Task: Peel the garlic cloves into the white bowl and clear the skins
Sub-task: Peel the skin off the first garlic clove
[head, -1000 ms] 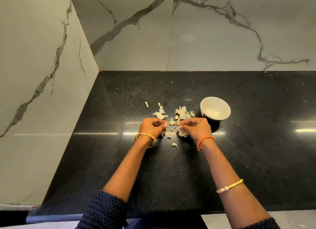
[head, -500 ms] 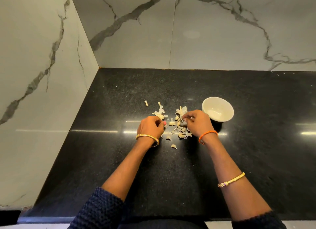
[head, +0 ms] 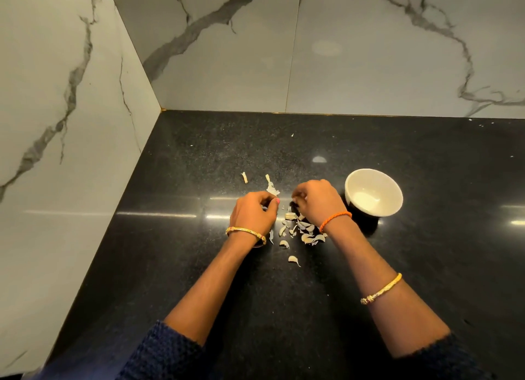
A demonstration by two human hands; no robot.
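Room: marble-look wall (head: 65,101) on the left meets a second one (head: 369,53) behind, forming a corner.
Surface: black speckled counter (head: 181,266), glossy with light streaks.
Left hand (head: 254,215): fingers curled inward; whether it holds anything, I cannot tell.
Skins (head: 305,232): one loose heap between and under the wrists, plus about four stray pieces.
Right hand (head: 318,200): fingers curled down over the heap; contents hidden.
Bowl (head: 374,192): one, white, just right of the right hand.
Bangles: three.

Curled fingers (head: 299,193) hide their contents (garlic unclear).
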